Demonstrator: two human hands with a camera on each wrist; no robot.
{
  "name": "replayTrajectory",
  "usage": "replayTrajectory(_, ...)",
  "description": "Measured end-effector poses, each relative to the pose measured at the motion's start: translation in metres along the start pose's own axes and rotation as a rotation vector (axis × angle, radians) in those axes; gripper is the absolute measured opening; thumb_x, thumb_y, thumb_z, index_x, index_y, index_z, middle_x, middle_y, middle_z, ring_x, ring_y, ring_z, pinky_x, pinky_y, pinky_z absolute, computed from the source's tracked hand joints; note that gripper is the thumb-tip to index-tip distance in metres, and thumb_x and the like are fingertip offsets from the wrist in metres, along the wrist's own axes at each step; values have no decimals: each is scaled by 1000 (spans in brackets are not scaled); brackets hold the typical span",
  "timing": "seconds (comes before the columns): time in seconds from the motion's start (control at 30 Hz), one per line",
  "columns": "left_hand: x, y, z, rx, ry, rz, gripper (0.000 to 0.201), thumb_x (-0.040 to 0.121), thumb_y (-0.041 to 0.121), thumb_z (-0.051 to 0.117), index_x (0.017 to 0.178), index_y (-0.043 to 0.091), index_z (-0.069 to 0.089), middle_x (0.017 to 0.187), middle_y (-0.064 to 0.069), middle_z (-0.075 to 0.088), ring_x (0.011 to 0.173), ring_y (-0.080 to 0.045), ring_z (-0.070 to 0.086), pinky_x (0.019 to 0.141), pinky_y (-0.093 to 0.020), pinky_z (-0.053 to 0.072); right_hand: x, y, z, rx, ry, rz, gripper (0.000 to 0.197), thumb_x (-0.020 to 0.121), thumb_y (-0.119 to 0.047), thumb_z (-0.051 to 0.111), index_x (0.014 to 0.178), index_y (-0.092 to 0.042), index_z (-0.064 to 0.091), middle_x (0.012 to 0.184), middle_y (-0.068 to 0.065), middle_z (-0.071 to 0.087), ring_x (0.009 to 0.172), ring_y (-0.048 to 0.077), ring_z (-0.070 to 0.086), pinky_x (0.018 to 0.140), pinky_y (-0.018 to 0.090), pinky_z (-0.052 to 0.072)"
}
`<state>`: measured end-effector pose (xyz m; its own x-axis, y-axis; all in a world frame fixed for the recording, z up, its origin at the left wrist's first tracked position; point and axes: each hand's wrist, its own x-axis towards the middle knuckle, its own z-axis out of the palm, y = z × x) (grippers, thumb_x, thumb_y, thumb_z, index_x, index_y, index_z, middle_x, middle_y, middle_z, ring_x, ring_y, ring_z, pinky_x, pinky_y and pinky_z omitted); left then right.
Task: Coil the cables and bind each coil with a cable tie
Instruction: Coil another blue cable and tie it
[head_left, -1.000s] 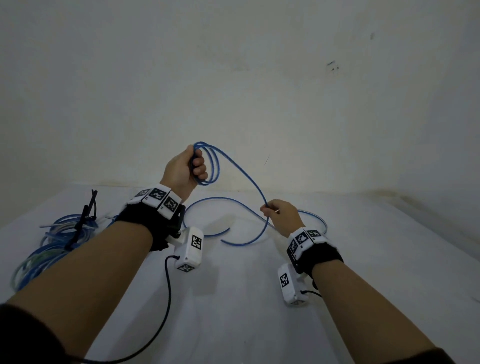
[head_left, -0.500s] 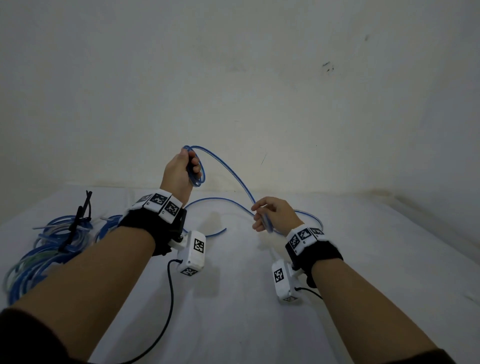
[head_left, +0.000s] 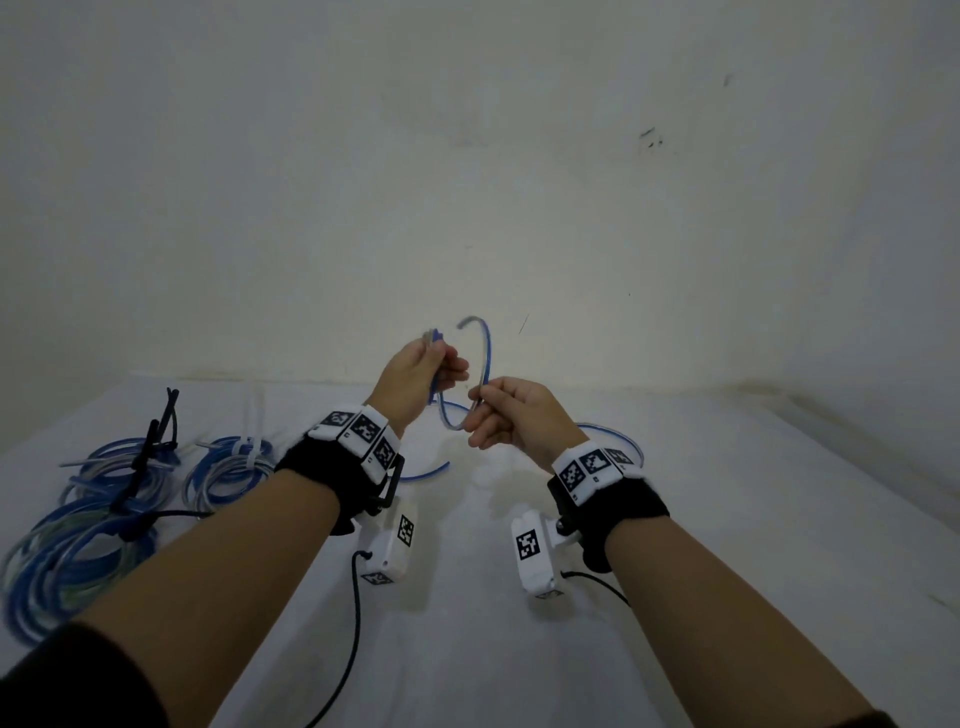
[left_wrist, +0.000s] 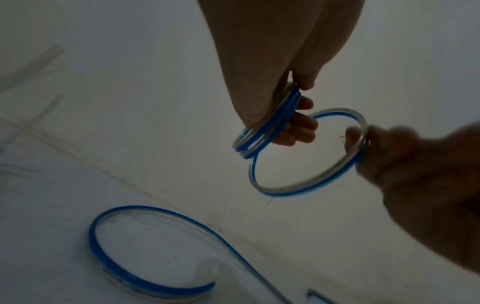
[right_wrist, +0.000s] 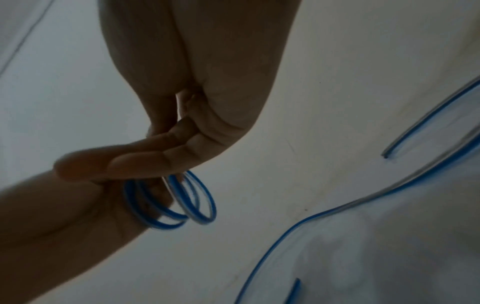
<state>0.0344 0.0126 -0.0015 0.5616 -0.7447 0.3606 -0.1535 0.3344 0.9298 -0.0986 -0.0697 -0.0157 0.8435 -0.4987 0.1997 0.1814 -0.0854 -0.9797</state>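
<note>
From the head view, I see three tied coils (head_left: 130, 499) lying left of my left hand (head_left: 415, 376), which grips the blue cable (head_left: 485, 358); my right hand (head_left: 511, 415) pinches a new loop. In the left wrist view, several turns sit in my fist. In the right wrist view, loose cable below my hand remains to coil and tie.

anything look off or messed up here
Nothing stands out. The left hand holds a few loops of the blue cable, the right hand pinches the next loop, and bound coils lie tidy on the white surface.
</note>
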Motion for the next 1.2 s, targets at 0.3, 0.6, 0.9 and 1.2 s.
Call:
replayTrajectory(0.3,-16,5,9,150,-277,-163,35,102,27,32,77,10,48,52,3,44,43,-11,37,48,-23,34,15,-9,-9,-175,338,-122,21,93,-17,58,82,1,62,58,6,51,38,11,44,42,21,38)
replayTrajectory(0.6,-13,15,3,94,-233,-216,39,102,30,32,72,11,48,45,7,36,38,-6,26,40,-16,25,12,16,-36,-713,415,-313,44,88,-12,63,129,-19,49,115,-3,43,64,7,46,66,1,38)
replayTrajectory(0.9,-12,19,-1,143,-232,-212,47,101,36,32,71,7,55,44,6,39,40,-10,36,42,-18,35,17,23,-43,-602,432,-163,17,92,-10,53,88,-5,69,73,3,66,56,8,52,59,21,43)
replayTrajectory(1.2,-7,11,-7,414,-117,-87,48,100,34,38,60,10,50,42,5,40,36,-8,31,40,-19,27,14,-1,-25,-357,245,-133,39,95,-20,50,133,-14,51,129,-2,54,121,10,48,93,17,37)
